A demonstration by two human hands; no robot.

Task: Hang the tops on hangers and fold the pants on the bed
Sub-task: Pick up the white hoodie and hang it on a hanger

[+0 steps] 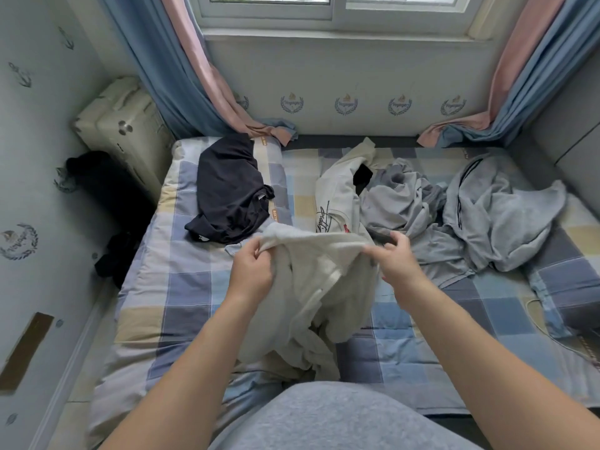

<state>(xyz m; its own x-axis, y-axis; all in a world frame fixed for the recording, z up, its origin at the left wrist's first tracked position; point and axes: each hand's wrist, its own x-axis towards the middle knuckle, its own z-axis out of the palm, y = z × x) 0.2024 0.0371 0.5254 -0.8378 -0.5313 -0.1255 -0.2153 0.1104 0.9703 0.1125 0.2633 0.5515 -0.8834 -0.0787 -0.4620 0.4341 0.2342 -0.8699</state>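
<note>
I hold a cream garment up in front of me over the middle of the bed. My left hand has its fingers curled round the top edge at the 9 o'clock end. My right hand pinches the same edge between thumb and fingers at the 3 o'clock end. The cloth is stretched between my two hands along that edge, and the rest hangs down in folds toward 6 o'clock, where its lower part bunches on the checked bedcover. I cannot tell whether it is a top or pants.

At 11 o'clock from my hands a black top lies crumpled on the bed. At 12 to 1 o'clock, just beyond the held edge, lies a white top with dark script print. Touching it on the 3 o'clock side is a heap of grey clothes, and further toward 2 o'clock lies another grey piece with a dark stripe. A pale suitcase stands off the bed's far corner at 10 o'clock, beside blue and pink curtains.
</note>
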